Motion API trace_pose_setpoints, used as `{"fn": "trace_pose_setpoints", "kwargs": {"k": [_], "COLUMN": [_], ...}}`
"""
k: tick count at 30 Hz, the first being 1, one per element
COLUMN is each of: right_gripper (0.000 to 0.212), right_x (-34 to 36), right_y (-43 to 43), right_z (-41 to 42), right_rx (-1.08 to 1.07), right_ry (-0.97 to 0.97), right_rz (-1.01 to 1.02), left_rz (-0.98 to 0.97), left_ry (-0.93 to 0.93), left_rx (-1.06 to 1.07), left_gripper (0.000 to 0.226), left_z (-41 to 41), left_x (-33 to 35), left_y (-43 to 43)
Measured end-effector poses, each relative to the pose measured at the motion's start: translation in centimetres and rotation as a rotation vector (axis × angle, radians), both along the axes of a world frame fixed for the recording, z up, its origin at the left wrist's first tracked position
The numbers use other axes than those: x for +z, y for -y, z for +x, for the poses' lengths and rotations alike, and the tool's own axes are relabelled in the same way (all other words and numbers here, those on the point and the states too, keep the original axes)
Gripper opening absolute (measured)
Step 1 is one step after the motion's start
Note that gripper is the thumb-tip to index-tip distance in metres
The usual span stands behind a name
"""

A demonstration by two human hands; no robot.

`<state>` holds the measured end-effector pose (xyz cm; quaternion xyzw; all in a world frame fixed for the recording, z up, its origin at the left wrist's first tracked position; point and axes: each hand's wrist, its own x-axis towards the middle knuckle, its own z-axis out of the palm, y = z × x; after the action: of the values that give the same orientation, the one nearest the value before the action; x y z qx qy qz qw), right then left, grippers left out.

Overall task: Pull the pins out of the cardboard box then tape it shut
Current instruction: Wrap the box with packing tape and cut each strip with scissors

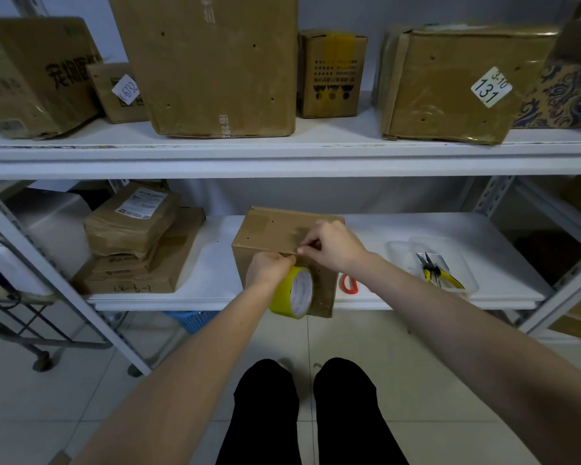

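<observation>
A small brown cardboard box (265, 229) stands on the lower white shelf (450, 229), its flaps down and small pin holes showing on top. My left hand (269, 268) grips a yellow roll of tape (294, 292) held against the box's front face. At the box's front top edge, my right hand (332, 245) pinches the free end of the tape between thumb and fingertips. Both hands cover part of the seam. I see no pins in the box.
A clear plastic tray (403, 250) to the right holds yellow-handled pliers (438, 271). Orange-handled scissors (349, 283) lie beside the box. Stacked parcels (138, 243) fill the shelf's left side. Larger boxes (208, 62) stand on the upper shelf. A blue basket (190, 318) sits below.
</observation>
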<state>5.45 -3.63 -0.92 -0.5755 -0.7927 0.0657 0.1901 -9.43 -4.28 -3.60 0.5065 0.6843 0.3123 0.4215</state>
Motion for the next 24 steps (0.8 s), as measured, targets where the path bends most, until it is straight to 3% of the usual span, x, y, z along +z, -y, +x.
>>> {"fn": "trace_pose_setpoints", "kwargs": {"k": [5,11,18,22,24], "right_gripper": [0.029,0.029,0.028,0.030,0.037], "right_x": [-0.2,-0.4,-0.8,-0.1,-0.3], "right_y": [0.3,0.2,-0.2,-0.4,-0.7], "right_z": [-0.2,-0.9,-0.8,0.9,2.8], "right_rx": [0.006,-0.003,0.008,0.051,-0.116], "right_ry": [0.098,0.174,0.165,-0.088,-0.335], "right_rz": [0.061,0.079,0.084,-0.009,0.046], "left_rz": [-0.017,0.026,-0.005,0.021,0.022], "left_ry": [0.107,0.044,0.150,0.142,0.139], "left_rx": [-0.001,-0.076,-0.073,-0.015,-0.003], "left_gripper": [0.018,0.016,0.021,0.020,0.022], "left_z": [0.2,0.4,0.5,0.2,0.2], "left_x": [-1.0,-2.4,-2.5,-2.4,-2.2], "left_y": [0.5,1.0,1.4,1.2,1.0]}}
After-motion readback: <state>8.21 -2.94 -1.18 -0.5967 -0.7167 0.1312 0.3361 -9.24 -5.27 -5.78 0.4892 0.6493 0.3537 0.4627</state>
